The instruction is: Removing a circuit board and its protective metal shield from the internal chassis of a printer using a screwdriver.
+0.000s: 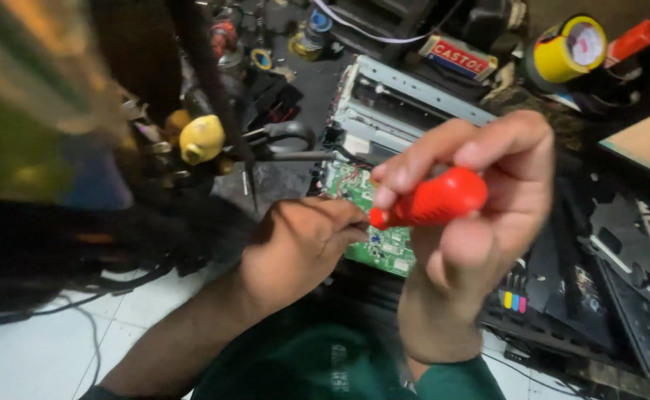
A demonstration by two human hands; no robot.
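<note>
While gripped, red screwdriver handle (432,200), right hand (473,222), above circuit board (384,244)

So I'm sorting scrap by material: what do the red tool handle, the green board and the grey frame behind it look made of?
Red handle: likely plastic, smooth and glossy, with a soft highlight; the right hand grips it. Green board: seemingly a resin circuit board, matte green with small soldered parts; the left hand rests on it. Grey frame: apparently sheet metal, dull silver, with thin folded edges.

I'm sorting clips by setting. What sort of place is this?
Likely a small electronics repair workshop: the right hand holds a red screwdriver handle over a green circuit board in an opened machine, with tape rolls and loose tools around.
</note>
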